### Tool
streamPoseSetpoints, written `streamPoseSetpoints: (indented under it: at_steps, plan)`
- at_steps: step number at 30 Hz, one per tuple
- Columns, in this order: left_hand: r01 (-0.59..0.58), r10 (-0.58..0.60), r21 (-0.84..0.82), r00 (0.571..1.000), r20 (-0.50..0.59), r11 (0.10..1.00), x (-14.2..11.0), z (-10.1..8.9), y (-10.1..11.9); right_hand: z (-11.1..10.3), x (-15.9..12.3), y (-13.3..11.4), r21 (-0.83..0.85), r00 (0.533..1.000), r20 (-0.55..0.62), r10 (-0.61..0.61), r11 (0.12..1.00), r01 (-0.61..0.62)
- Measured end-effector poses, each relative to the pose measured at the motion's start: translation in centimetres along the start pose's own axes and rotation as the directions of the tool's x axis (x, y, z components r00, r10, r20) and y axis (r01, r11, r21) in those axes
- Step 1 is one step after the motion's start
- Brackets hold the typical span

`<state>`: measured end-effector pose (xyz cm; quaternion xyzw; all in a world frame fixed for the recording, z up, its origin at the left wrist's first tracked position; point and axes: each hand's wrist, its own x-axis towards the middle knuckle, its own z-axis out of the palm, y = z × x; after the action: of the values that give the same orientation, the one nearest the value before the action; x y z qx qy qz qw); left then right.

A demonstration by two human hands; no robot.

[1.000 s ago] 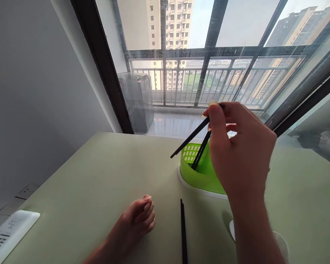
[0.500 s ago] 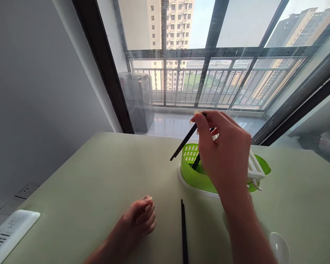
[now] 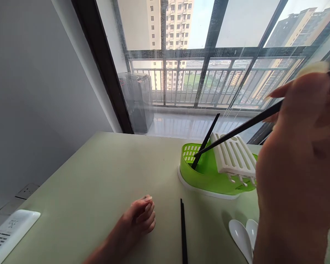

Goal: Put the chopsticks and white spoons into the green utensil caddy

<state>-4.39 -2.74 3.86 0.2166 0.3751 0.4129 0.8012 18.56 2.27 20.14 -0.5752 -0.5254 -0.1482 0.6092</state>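
My right hand (image 3: 299, 157) is raised close to the camera at the right, its fingers closed on black chopsticks (image 3: 244, 125) that slant down left. Their tips cross over a green utensil holder (image 3: 206, 181) with a white base and a white slotted rack (image 3: 233, 154). Other black chopsticks (image 3: 209, 135) lean inside the holder's left compartment. My left hand (image 3: 140, 218) rests on the table, fingers curled, with nothing visible in it. To its right lie more black chopsticks (image 3: 184, 231).
Two white spoons (image 3: 240, 236) lie by my right wrist, partly hidden by it. A white power strip (image 3: 13, 231) sits at the table's left edge. Behind the pale green table (image 3: 104, 176) is a large window, with a grey wall (image 3: 38, 91) on the left.
My right hand has moved right and toward the camera, still holding chopsticks. This uncovers the rack, the chopsticks leaning in the holder and the spoons. My left hand stays put.
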Motion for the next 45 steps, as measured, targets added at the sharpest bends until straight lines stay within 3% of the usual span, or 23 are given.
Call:
streamPoseSetpoints:
  at_steps: [8, 15, 21, 25, 30, 32, 33, 34, 36, 39, 41, 43, 45]
  plan:
    - [0.005, -0.004, 0.071, 1.0, -0.021, 0.997, -0.2, 0.1, 0.2, 3.7, -0.4, 3.1, 0.009, 0.956, 0.291, 0.05, 0.998, -0.055]
    - [-0.008, 0.006, 0.064, 1.0, 0.027, 0.998, -0.1, -0.3, 0.0, 5.0, -1.5, 4.6, -0.056, 0.913, 0.404, 0.059, 0.998, -0.04]
    - [-0.01, 0.01, 0.052, 1.0, 0.009, 0.999, -0.2, 0.1, 0.1, 5.3, -1.5, 5.0, -0.11, 0.907, 0.397, 0.143, 0.988, -0.107]
    - [-0.014, 0.013, 0.08, 1.0, 0.015, 0.997, -0.1, 0.1, 0.1, 4.8, -1.1, 4.6, -0.096, 0.93, 0.312, 0.195, 0.98, -0.173]
    - [-0.067, 0.053, 0.251, 0.997, 0.059, 0.966, -0.1, -0.1, -0.6, 3.4, -0.5, 2.5, 0.027, 0.963, 0.221, 0.153, 0.986, -0.163]
    - [-0.093, 0.076, 0.471, 0.996, 0.055, 0.877, -0.5, 0.1, -1.1, 2.7, -0.4, 1.5, 0.057, 0.962, 0.238, 0.132, 0.987, -0.15]
    - [-0.115, 0.097, 0.607, 0.993, 0.063, 0.787, -0.7, 0.2, -1.4, 2.4, -0.3, 1.1, 0.073, 0.958, 0.263, 0.112, 0.988, -0.136]
    - [-0.153, 0.124, 0.729, 0.988, 0.094, 0.667, -0.9, 0.3, -1.7, 2.1, -0.3, 0.7, 0.095, 0.95, 0.301, 0.083, 0.989, -0.116]
    - [-0.31, 0.184, 0.863, 0.949, 0.256, 0.398, -1.2, 0.4, -2.2, 1.5, -0.4, 0.0, 0.151, 0.914, 0.406, 0.006, 0.986, -0.074]
    - [-0.561, 0.205, 0.826, 0.815, 0.541, 0.051, -1.3, 0.4, -2.7, 0.8, -0.6, -0.9, 0.221, 0.829, 0.547, -0.115, 0.975, -0.01]
    - [-0.626, 0.161, 0.768, 0.751, 0.64, -0.132, -1.3, 0.5, -2.6, 0.6, -0.8, -1.3, 0.252, 0.777, 0.601, -0.185, 0.967, 0.036]
    - [-0.654, 0.072, 0.712, 0.722, 0.688, -0.254, -1.3, 0.8, -2.3, 0.4, -1.0, -1.6, 0.274, 0.715, 0.659, -0.233, 0.96, 0.06]
    - [-0.682, -0.03, 0.661, 0.702, 0.711, -0.314, -1.3, 1.3, -1.8, 0.4, -1.3, -1.7, 0.295, 0.636, 0.724, -0.268, 0.953, 0.066]
